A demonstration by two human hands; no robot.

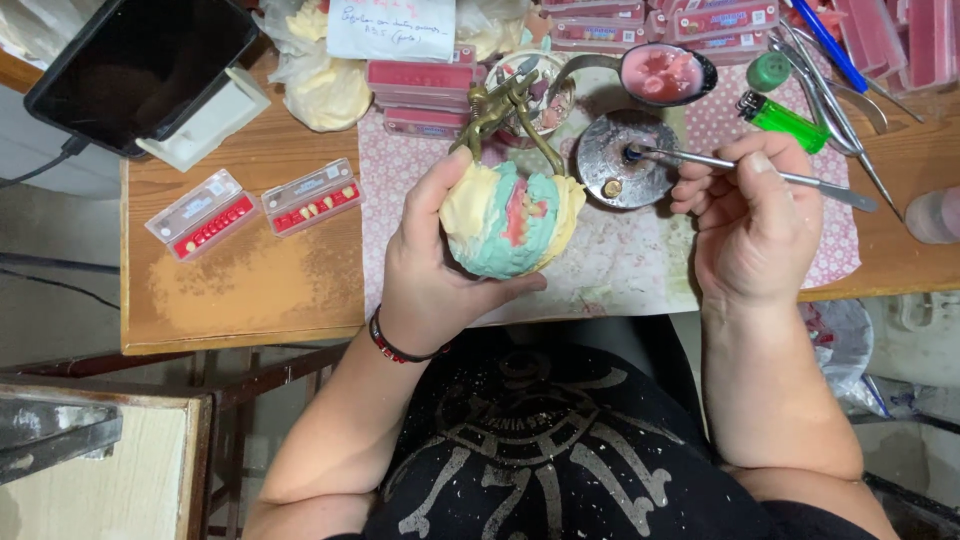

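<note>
A wooden table (250,290) bears the work. The left hand (430,270) grips a plaster dental model (510,220) on a brass articulator (500,105). The right hand (755,225) pinches a metal spatula (740,167), its tip beyond the fingertips in a round metal burner (625,160), seemingly heating; carrying it steadily to the model seems next.

Tablet (140,60) and pink boxes (900,40) cut off by edges.

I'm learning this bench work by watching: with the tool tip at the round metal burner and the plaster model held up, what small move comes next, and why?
Probably carry the metal tool from the round metal burner across to the pink wax on the plaster model. The right hand has the tip at the burner's centre, while the left hand cradles the model beside it, wax side up.
</note>
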